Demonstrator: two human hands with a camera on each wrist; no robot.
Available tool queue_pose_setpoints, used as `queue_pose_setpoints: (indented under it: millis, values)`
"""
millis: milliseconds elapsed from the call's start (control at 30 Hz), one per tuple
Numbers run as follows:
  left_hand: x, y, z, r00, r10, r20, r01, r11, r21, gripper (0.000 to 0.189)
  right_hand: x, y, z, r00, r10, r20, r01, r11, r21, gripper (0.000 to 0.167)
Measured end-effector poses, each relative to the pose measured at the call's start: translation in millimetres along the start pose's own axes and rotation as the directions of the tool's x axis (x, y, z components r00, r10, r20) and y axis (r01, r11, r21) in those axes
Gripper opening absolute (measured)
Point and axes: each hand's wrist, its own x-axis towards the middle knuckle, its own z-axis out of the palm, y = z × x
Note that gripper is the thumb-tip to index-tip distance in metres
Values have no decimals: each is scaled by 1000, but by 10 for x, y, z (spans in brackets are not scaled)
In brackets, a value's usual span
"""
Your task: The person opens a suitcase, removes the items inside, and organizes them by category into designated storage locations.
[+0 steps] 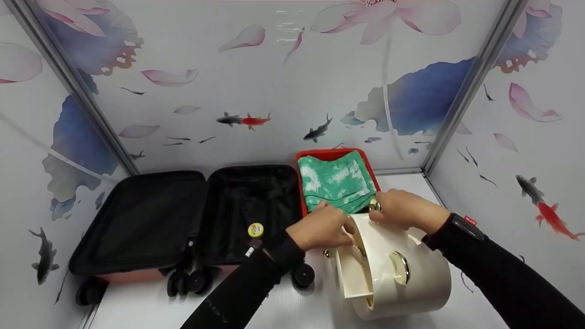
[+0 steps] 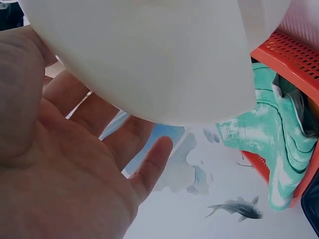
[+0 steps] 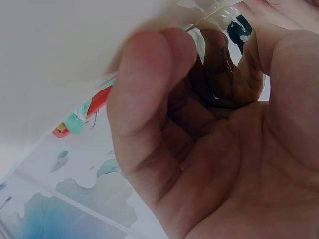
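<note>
A glossy cream rounded box (image 1: 411, 292) with gold-edged handles lies on the white table, its drawer (image 1: 356, 276) pulled partway out. My left hand (image 1: 322, 227) reaches over the drawer with its fingers at the opening. A small gold-coloured thing (image 1: 360, 250) shows by those fingertips; I cannot tell whether they pinch it. In the left wrist view the curved cream panel (image 2: 159, 64) hides the thumb and several fingertips. Curled fingers of my right hand (image 1: 395, 209) grip a gold-edged handle (image 1: 374, 204) at the box's far side. In the right wrist view its shiny curve (image 3: 219, 19) appears behind them.
An open black-lined suitcase (image 1: 151, 219) on dark wheels stands to the left, with a small yellow-lidded container (image 1: 256, 230) inside. Behind the box, a red basket (image 1: 300, 183) holds folded green-and-white cloth (image 1: 338, 180). Printed panels (image 1: 274, 91) enclose the table on three sides.
</note>
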Motion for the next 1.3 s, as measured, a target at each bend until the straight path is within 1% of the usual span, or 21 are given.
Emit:
queue_pose_setpoints:
  millis: [67, 133, 167, 233, 300, 367, 400, 433, 500, 533, 633, 700, 733, 767, 833, 1000, 1133, 1300]
  values:
    - [-31, -13, 9, 999, 12, -43, -11, 1000, 23, 17, -4, -2, -6, 1000, 5, 5, -5, 1000, 1, 26]
    - [-77, -38, 18, 993, 30, -118, -25, 999, 47, 17, -1, -5, -10, 1000, 8, 8, -8, 1000, -3, 27]
    - [-106, -53, 22, 986, 36, -165, -28, 998, 52, 16, 2, -3, -10, 1000, 7, 8, -7, 1000, -8, 28]
    - [-184, -89, 21, 964, 41, -262, -28, 998, 53, 15, 8, -6, -10, 1000, 4, 5, -4, 1000, -17, 28]
    - [-278, -134, 19, 942, 21, -336, -16, 1000, 17, 14, 16, -5, -6, 1000, -3, 3, 3, 1000, -23, 29]
    - [-383, -183, 18, 926, -11, -378, -1, 999, -32, 11, 25, 0, 0, 1000, -3, 3, 3, 1000, -25, 30]
    - [-439, -207, 21, 923, -28, -384, 5, 998, -59, 9, 26, 1, 2, 1000, 2, 6, -1, 1000, -22, 30]
    - [-495, -231, 30, 924, -43, -380, 10, 996, -89, 8, 25, 4, 3, 1000, 3, 7, -2, 1000, -23, 31]
    - [-601, -276, 72, 935, -59, -349, 6, 988, -152, 6, 22, 13, 3, 1000, 4, 8, -4, 1000, -31, 32]
    - [-648, -293, 105, 945, -60, -321, 0, 983, -184, 6, 19, 16, 3, 1000, 5, 8, -5, 999, -33, 32]
    - [-766, -332, 243, 975, -60, -213, -2, 960, -278, 11, 8, 26, 4, 1000, 1, 3, 0, 999, -39, 33]
    - [-811, -344, 344, 985, -56, -162, 3, 951, -309, 14, 1, 28, 3, 1000, 0, 2, 0, 999, -37, 33]
    - [-823, -344, 388, 987, -54, -150, 4, 950, -313, 15, -3, 27, 1, 1000, 0, 1, 0, 999, -33, 33]
    - [-831, -344, 428, 988, -52, -148, 3, 950, -312, 16, -5, 28, 0, 1000, 3, 4, -3, 1000, -29, 32]
    - [-830, -337, 489, 985, -44, -167, -9, 953, -303, 14, -12, 21, -6, 1000, 10, 11, -10, 1000, -19, 31]
    - [-789, -301, 549, 974, -34, -224, -32, 958, -283, 10, 0, 2, -8, 1000, 14, 24, -14, 1000, -14, 31]
    - [-713, -259, 562, 971, -17, -239, -48, 963, -264, 11, 8, -2, -2, 1000, 12, 15, -11, 1000, -29, 32]
    - [-571, -185, 626, 968, -16, -249, -57, 957, -285, 13, -10, 8, 18, 1000, 7, -6, -7, 999, -31, 32]
